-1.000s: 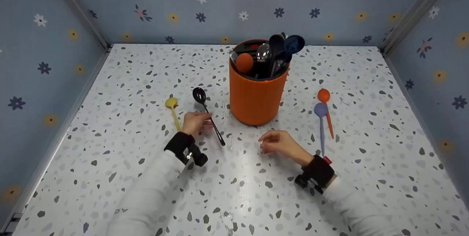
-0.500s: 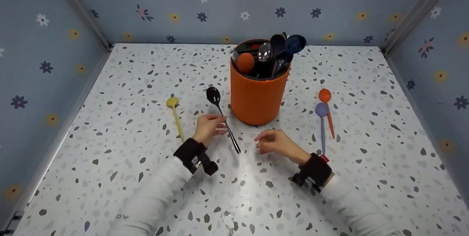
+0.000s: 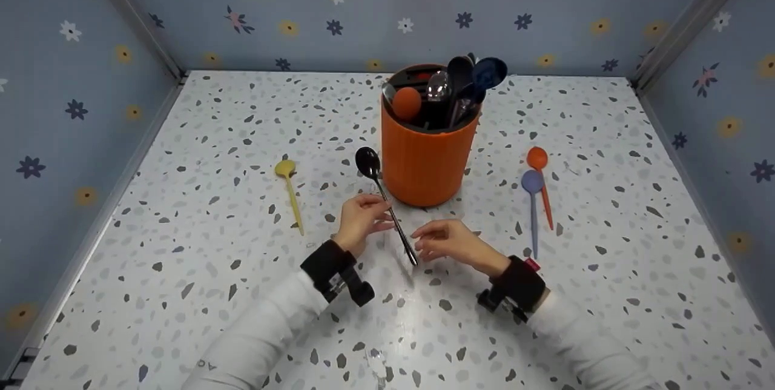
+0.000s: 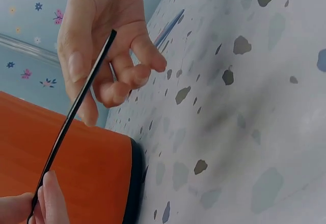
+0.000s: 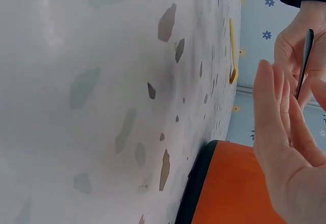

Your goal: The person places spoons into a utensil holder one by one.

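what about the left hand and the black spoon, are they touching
Touching: the left wrist view shows the left hand pinching the black spoon, fingers against both sides of its handle.

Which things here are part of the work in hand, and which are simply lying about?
Part of the work, as it looks:
black spoon, held in the left hand
right hand, close beside that spoon

Lying or standing about:
yellow spoon
orange spoon
purple spoon
orange holder with utensils, upright, touched by neither hand
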`<state>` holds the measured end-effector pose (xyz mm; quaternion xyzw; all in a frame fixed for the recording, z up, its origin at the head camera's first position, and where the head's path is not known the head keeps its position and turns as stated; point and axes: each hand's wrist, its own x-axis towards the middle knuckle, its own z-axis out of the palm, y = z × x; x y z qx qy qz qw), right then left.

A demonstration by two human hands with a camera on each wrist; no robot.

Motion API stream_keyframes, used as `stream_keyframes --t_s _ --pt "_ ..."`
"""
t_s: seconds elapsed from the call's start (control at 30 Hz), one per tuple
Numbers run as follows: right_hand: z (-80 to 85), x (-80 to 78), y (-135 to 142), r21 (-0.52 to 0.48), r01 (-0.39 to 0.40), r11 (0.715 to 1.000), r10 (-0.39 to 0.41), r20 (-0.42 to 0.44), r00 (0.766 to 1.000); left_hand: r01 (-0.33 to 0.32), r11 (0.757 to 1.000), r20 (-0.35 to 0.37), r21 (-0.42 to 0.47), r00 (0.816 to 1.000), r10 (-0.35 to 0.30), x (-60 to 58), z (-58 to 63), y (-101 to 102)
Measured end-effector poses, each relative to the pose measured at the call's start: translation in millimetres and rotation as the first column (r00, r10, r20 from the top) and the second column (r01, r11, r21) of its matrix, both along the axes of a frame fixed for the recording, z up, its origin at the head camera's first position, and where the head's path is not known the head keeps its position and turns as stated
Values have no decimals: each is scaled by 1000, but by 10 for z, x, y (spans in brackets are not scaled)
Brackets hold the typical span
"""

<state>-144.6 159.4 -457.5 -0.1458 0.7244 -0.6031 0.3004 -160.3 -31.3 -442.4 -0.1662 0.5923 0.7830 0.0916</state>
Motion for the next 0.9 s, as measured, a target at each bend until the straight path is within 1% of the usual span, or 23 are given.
stream_keyframes --t_s 0.1,0.37,0.57,0.7,0.9 --pt "14 16 -23 -4 -5 1000 5 1 1000 2 1000 -17 -4 1000 -2 37 16 26" --pt "41 44 -58 46 -9 999 12 -53 999 3 1000 -34 0 999 -3 109 46 69" --pt "76 60 -66 30 -15 999 17 -53 998 17 1000 -61 -12 998 -18 143 76 83" --pt "120 55 -69 39 -18 999 21 -68 997 30 999 -82 -17 996 -31 155 130 80" --pt "221 37 -78 47 -20 999 24 -86 996 28 999 -113 -22 993 -30 163 243 70"
